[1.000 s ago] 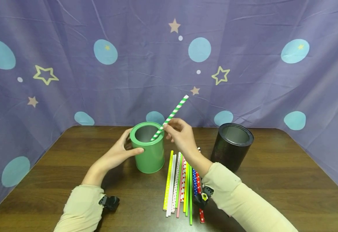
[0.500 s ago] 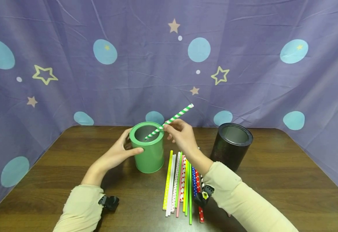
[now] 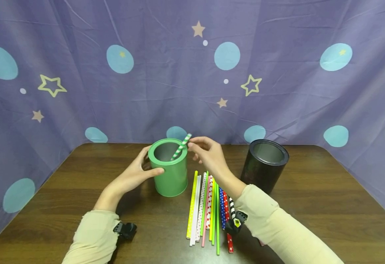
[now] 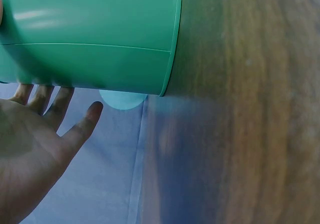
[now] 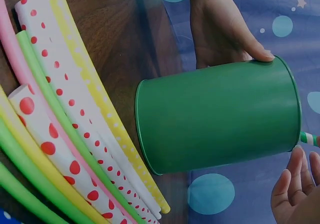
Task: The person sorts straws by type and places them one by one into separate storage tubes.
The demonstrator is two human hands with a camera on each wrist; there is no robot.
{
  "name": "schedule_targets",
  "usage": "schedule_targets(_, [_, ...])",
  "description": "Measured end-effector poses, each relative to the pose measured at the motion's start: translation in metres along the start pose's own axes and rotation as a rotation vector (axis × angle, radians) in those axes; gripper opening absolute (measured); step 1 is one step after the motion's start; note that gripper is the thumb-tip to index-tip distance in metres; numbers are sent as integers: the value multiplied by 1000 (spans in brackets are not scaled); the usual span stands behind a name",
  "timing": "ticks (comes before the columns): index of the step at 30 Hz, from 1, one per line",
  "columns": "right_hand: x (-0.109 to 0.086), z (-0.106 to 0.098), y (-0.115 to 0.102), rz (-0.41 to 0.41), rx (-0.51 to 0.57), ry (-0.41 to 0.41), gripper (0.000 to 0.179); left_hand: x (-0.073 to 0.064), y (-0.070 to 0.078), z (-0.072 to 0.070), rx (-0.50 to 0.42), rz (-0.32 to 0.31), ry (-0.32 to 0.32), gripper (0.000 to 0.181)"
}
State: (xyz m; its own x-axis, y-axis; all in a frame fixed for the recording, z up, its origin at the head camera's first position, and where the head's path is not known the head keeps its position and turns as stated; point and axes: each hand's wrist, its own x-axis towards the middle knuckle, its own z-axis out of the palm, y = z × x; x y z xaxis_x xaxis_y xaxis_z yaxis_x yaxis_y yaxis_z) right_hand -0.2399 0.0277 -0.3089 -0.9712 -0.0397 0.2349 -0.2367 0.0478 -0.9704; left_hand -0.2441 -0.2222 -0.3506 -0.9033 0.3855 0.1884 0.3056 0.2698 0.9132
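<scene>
A green metal can stands upright on the table. My left hand grips its left side, thumb at the front and fingers behind; the left wrist view shows the fingertips against the can wall. A green-and-white striped paper straw leans in the can's mouth, its lower part inside and hidden, its top over the right rim. My right hand is just right of the rim, thumb and forefinger close beside the straw's upper part, a small gap showing. In the right wrist view this hand has relaxed fingers by the mouth.
Several paper straws in yellow, white, pink, green and dotted patterns lie in a row in front of the right forearm. A black can stands at the right. A purple curtain hangs behind the wooden table.
The striped straw tilted lower, then slid down into the green can, so only its top shows. My right fingertips have come away from it slightly. My left hand stays on the can.
</scene>
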Motion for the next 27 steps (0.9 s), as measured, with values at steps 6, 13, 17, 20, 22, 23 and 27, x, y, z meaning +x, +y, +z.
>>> schedule_targets(6, [-9, -12, -4, -2, -8, -55, 23, 1, 1, 0, 7, -2, 6, 79])
schedule_targets(13, [-25, -33, -6, 12, -84, -120, 23, -1, 0, -1, 17, -18, 0, 80])
schedule_targets(17, [-36, -45, -4, 39, -134, -144, 20, -1, 0, -1, 9, -15, -3, 80])
schedule_targets(20, [-43, -55, 1, 53, -183, -152, 20, 0, 0, -1, -2, -6, -4, 79])
schedule_targets(22, [-47, -62, 5, 67, -206, -159, 22, 1, 0, -1, -4, -2, -3, 79])
schedule_targets(23, [-49, -65, 6, 72, -215, -162, 23, 1, 0, -1, -3, -2, -2, 79])
schedule_targets(27, [-58, -78, 13, 105, -232, -166, 26, 0, 0, 0, 3, -8, 0, 79])
